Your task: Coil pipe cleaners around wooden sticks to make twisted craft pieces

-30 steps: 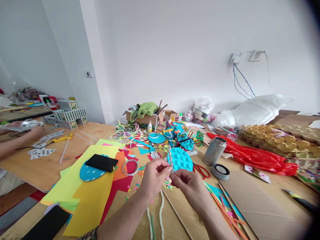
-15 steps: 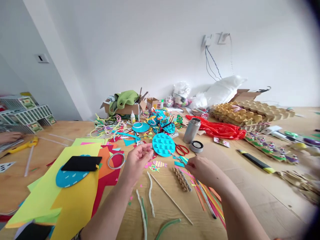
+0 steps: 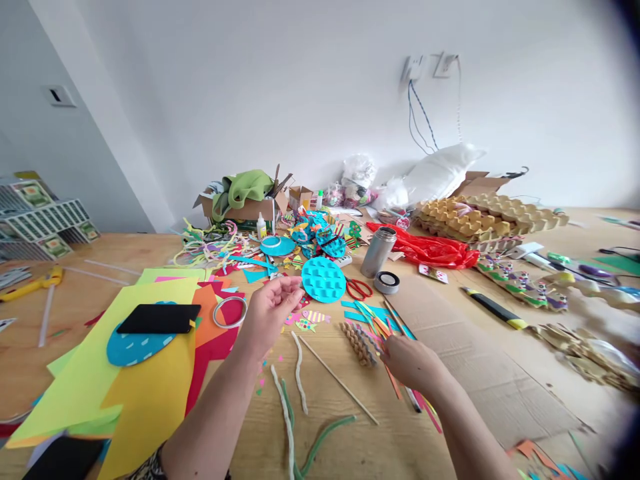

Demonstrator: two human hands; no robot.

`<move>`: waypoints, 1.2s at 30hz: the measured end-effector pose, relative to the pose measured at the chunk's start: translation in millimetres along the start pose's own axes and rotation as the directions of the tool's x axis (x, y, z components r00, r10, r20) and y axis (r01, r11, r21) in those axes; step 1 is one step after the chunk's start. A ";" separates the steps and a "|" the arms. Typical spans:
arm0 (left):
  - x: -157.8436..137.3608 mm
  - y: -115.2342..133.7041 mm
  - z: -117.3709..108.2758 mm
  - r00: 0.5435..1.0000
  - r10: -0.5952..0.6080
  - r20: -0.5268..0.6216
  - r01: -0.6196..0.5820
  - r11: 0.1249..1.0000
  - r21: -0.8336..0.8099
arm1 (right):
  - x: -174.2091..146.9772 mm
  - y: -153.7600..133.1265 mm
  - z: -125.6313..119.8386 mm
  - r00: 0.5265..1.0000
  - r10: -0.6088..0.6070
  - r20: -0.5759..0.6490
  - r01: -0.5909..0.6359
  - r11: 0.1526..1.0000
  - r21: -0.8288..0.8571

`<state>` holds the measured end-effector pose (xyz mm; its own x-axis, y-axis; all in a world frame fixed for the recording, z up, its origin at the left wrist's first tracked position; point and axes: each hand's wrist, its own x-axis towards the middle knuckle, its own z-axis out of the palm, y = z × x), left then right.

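Observation:
My left hand (image 3: 277,303) pinches the near-left edge of a round turquoise disc (image 3: 324,281) with raised square bumps, whose face is tilted up towards me. Below the disc, small patterned paper fish (image 3: 316,316) lie on the table. My right hand (image 3: 411,360) is closed over a bunch of coloured paper strips (image 3: 385,329); its fingertips are partly hidden. A thin brush-like stick (image 3: 395,316) runs beneath this hand. Just left of it lies a piece of bumpy brown-grey braid (image 3: 359,345).
Red-handled scissors (image 3: 359,289), a steel flask (image 3: 379,252) and its lid (image 3: 387,283) stand beyond. White and green pipe cleaners (image 3: 327,440) and a wooden stick (image 3: 337,379) lie in front. Coloured paper sheets (image 3: 150,407) and a phone (image 3: 159,319) are left; cardboard (image 3: 470,353) is right.
My right hand has moved lower over the strips, which are now spread out above it with the stick showing. My left hand stays at the disc. The view has shifted slightly.

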<state>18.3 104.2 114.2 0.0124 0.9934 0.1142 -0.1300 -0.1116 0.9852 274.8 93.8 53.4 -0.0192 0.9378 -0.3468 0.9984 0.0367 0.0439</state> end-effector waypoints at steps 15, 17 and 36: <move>-3.0 5.8 -1.5 0.999 0.022 0.032 -0.023 0.999 0.041 | -10.0 4.7 -1.0 0.997 0.043 -0.069 -0.039 0.998 0.057; -2.7 6.8 -2.4 0.999 0.025 0.045 -0.027 0.999 0.037 | -12.2 6.8 -3.2 0.994 0.059 -0.089 -0.053 0.996 0.071; -10.2 22.6 -7.6 0.989 0.126 0.074 -0.125 0.992 -0.018 | -62.7 -61.7 0.7 0.826 -0.559 -0.079 0.545 0.753 0.369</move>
<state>7.6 91.7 134.3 0.0696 0.9667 0.2461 -0.1484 -0.2339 0.9609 214.4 32.5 71.7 -0.5777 0.7812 -0.2364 0.7613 0.4112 -0.5014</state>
